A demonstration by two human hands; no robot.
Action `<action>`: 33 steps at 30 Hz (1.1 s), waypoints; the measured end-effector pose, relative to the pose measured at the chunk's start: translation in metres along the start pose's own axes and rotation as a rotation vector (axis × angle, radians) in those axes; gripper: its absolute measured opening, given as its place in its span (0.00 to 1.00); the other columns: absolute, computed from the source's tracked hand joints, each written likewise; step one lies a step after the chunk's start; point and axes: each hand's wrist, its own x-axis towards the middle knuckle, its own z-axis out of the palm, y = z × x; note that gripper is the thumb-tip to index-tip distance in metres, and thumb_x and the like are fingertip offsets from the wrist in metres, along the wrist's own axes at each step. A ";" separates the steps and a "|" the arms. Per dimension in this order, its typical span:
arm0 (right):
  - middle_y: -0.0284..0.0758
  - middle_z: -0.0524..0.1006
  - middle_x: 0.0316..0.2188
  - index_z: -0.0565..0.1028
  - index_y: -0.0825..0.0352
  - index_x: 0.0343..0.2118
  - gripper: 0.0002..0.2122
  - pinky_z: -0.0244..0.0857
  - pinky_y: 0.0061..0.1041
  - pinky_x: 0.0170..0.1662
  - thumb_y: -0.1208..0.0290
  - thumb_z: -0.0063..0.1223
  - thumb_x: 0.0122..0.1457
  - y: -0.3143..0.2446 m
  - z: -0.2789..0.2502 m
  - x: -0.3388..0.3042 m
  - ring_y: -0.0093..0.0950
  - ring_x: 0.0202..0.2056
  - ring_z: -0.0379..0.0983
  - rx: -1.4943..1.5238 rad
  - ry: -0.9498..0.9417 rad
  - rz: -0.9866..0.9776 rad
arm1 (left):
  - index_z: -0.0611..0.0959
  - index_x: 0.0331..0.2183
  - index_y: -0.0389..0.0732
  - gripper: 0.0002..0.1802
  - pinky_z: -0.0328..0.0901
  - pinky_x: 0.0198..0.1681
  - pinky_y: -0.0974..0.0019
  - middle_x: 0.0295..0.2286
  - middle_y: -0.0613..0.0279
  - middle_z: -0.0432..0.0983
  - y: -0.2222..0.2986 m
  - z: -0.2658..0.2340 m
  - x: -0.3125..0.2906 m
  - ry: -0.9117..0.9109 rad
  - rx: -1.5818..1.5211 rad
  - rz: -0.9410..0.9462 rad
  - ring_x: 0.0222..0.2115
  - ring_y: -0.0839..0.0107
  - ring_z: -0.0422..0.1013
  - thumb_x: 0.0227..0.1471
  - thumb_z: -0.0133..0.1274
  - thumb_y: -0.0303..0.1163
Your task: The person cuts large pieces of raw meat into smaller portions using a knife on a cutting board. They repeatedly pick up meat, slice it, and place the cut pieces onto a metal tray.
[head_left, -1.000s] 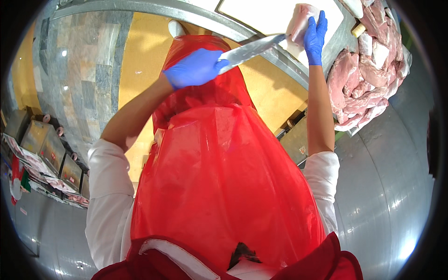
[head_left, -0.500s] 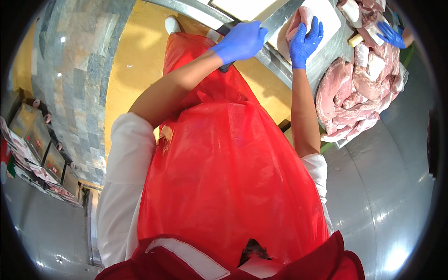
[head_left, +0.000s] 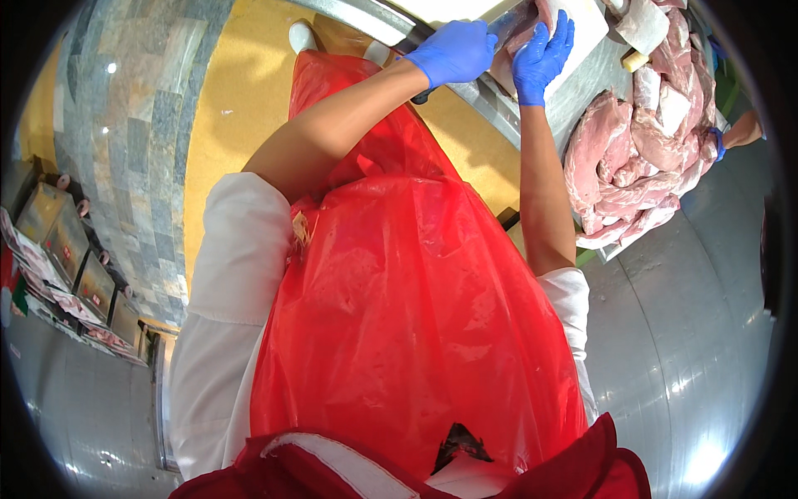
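Observation:
My left hand (head_left: 455, 54), in a blue glove, is closed in a fist around a knife. The knife's blade (head_left: 504, 35) points up and right against a piece of pale pink meat (head_left: 522, 37), and its tip is hard to make out. My right hand (head_left: 542, 62), also blue-gloved, steadies that meat with the thumb on one side and the fingers on the other. The meat lies on a white cutting board (head_left: 586, 37) near the top edge of the view. Part of the meat is hidden behind my right hand.
Right of the board, a large heap of raw meat (head_left: 636, 166) lies on the metal table (head_left: 615, 79). A co-worker's blue-gloved hand (head_left: 720, 143) touches its right side. A small yellowish block (head_left: 634, 61) sits by the heap. My red apron (head_left: 399, 291) hangs below my arms.
My left hand has moved slightly right and down, bringing the knife to the meat. My right hand has shifted up a little. The co-worker's hand has moved down along the heap.

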 end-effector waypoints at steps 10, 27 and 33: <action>0.50 0.62 0.65 0.64 0.74 0.62 0.23 0.46 0.40 0.69 0.62 0.38 0.71 0.003 -0.003 -0.001 0.46 0.67 0.53 -0.031 -0.029 0.031 | 0.75 0.38 0.28 0.21 0.68 0.40 0.43 0.30 0.31 0.76 0.005 0.010 -0.049 -0.054 -0.086 -0.076 0.33 0.37 0.75 0.64 0.42 0.40; 0.55 0.60 0.65 0.59 0.76 0.64 0.27 0.47 0.41 0.68 0.59 0.38 0.71 0.024 -0.001 0.010 0.51 0.66 0.55 -0.144 -0.078 -0.031 | 0.79 0.30 0.28 0.22 0.70 0.36 0.45 0.24 0.36 0.77 -0.006 0.050 -0.039 0.090 -0.140 -0.034 0.29 0.41 0.77 0.62 0.42 0.40; 0.55 0.62 0.63 0.60 0.76 0.64 0.26 0.48 0.42 0.67 0.61 0.38 0.71 0.049 0.000 0.009 0.52 0.64 0.56 -0.157 -0.037 -0.148 | 0.78 0.33 0.27 0.23 0.70 0.39 0.45 0.26 0.36 0.78 0.018 0.025 -0.012 -0.112 -0.136 -0.034 0.31 0.41 0.77 0.63 0.41 0.40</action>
